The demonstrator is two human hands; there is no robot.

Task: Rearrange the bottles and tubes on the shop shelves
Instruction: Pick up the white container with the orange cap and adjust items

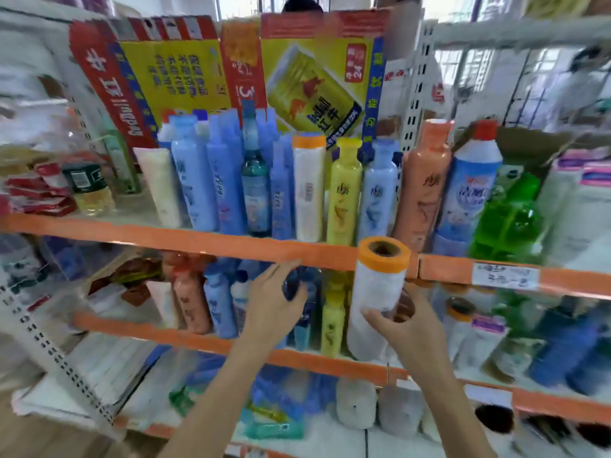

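Observation:
My right hand [408, 320] grips a white roll with an orange rim and a hollow core [377, 292], held upright in front of the orange shelf edge [231, 244]. My left hand [272, 300] reaches into the middle shelf and curls round a dark blue bottle [297, 285]. The upper shelf holds a row of upright bottles and tubes: several blue bottles [195, 180], a matching white roll [309, 186], a yellow bottle [344, 193], an orange bottle [425, 186]. The middle shelf carries an orange bottle [191, 302], a blue bottle [220, 302] and a yellow bottle [332, 322].
A red and yellow drink carton [205, 71] stands behind the upper row. A green bottle [509, 219] and a blue-white cleaner bottle [469, 190] stand at the right. Red packets [43, 193] lie at the left. Grey rolls [357, 404] sit on the bottom shelf. A person stands behind the shelving.

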